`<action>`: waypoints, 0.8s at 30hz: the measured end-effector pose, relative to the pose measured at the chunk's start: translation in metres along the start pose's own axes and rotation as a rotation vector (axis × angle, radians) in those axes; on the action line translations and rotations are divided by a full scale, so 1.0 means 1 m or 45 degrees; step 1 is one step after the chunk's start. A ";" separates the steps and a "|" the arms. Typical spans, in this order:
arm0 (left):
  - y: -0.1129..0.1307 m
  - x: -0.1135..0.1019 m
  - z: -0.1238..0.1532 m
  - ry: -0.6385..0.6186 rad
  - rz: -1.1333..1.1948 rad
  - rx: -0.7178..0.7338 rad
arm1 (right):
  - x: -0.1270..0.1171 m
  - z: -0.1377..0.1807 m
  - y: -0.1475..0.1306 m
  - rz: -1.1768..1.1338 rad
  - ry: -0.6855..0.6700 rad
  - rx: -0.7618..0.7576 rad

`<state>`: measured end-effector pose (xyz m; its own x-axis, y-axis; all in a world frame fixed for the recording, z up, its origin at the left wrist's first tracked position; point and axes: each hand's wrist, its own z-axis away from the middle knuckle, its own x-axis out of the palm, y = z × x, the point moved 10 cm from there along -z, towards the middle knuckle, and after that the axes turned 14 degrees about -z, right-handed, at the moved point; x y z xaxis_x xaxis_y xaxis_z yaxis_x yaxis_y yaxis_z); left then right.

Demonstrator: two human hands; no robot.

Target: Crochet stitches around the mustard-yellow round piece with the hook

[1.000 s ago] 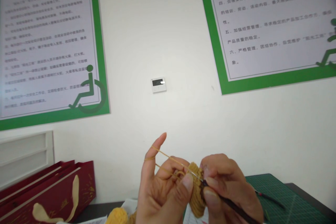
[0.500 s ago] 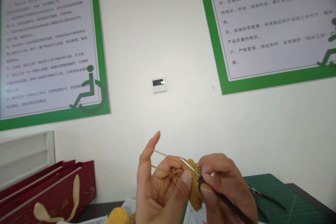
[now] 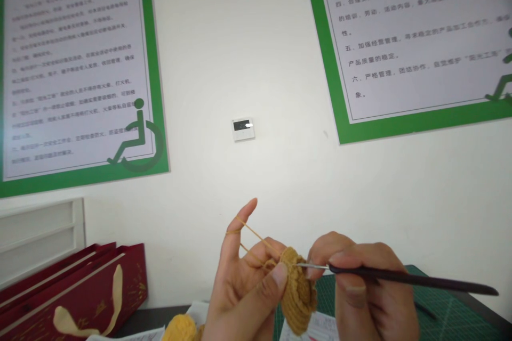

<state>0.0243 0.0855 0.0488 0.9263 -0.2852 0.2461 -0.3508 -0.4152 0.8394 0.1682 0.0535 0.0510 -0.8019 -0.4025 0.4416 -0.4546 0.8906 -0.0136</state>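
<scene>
My left hand pinches a round mustard-yellow crochet piece between thumb and fingers. Its index finger sticks up with the yellow yarn strand looped over it and running down to the piece. My right hand is closed on a dark crochet hook. The hook lies nearly level, its metal tip at the top edge of the crochet piece and its handle pointing right. A yellow yarn ball shows at the bottom edge, below my left hand.
A green cutting mat lies on the dark table at the right. Red gift bags with cream handles stand at the left. White wall ahead carries two green-framed posters and a small thermostat. Papers lie under the hands.
My right hand has turned the hook from a steep slant to nearly level, handle now pointing right. The crochet piece has tilted to show more of its face. My left index finger moved slightly right.
</scene>
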 end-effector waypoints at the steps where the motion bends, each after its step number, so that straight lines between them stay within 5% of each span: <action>1: 0.000 0.000 0.000 -0.004 0.003 -0.003 | 0.000 0.000 0.001 0.002 -0.022 0.030; 12: -0.003 -0.005 -0.003 -0.023 -0.008 -0.016 | 0.005 0.008 0.055 -0.412 0.043 0.694; 24: -0.002 -0.008 -0.003 0.047 -0.031 0.017 | 0.005 0.000 0.026 -0.131 -0.102 0.207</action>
<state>0.0180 0.0915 0.0469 0.9390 -0.2427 0.2438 -0.3298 -0.4335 0.8387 0.1520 0.0744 0.0528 -0.7732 -0.5110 0.3754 -0.5871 0.8007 -0.1193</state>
